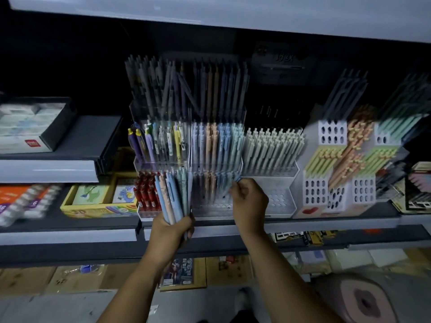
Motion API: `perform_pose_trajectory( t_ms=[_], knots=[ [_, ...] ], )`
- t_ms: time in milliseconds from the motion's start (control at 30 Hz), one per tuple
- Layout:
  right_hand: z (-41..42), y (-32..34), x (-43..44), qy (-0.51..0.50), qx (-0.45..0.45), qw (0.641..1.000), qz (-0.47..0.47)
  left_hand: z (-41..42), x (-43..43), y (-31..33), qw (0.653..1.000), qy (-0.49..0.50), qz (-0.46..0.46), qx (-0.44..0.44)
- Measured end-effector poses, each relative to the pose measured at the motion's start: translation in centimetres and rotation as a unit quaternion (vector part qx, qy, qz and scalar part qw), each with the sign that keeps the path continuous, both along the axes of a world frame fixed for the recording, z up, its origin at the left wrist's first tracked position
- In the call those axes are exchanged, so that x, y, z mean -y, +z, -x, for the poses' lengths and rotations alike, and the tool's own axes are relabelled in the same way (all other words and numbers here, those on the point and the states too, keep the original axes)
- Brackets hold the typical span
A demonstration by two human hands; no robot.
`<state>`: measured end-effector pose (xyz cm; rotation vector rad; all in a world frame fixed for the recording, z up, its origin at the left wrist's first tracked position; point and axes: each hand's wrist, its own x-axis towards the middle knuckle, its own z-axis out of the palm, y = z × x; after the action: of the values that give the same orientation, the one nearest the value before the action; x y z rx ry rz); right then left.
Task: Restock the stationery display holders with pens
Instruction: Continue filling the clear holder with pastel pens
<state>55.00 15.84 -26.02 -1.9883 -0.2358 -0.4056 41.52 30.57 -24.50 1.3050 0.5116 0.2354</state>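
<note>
Bunch of pastel pens [173, 197] upright in the left hand [172, 229]; clear tiered holder [214, 206] partly filled.

dim shop aisle, light weak and cool. tiered grey shelf boards [70, 223] with pale front edges, dark back panel [58, 66] behind. pale overhead board [233, 12] catching the glow. cardboard boxes [25, 279] stacked low, grey floor [58, 308] beneath.

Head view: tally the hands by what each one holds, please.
Gripping a bundle of pens: 1, the left hand
Pinching a single blue pen: 1, the right hand
Total: 2 hands
</note>
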Motion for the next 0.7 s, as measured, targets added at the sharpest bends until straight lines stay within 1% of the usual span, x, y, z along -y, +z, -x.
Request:
perform_pose_trajectory(
  t_ms=[133,300,500,700],
  knots=[
    [-0.9,-0.3,-0.5,0.004,-0.004,1.0,0.015,-0.5,-0.4,-0.1,1.0,-0.01,0.007,0.006],
    [-1.5,-1.2,-1.1,0.014,0.009,0.997,0.081,-1.7,-0.4,-0.2,1.0,-0.004,0.008,0.017],
    [-1.3,-2.7,-2.2,-0.001,-0.021,0.986,0.168,-2.0,-0.7,0.0,0.999,-0.012,0.019,0.03],
    [-1.1,-2.4,-2.4,-0.034,-0.04,0.98,0.192,-1.8,-0.5,0.0,0.999,-0.011,0.011,0.03]
  ],
)
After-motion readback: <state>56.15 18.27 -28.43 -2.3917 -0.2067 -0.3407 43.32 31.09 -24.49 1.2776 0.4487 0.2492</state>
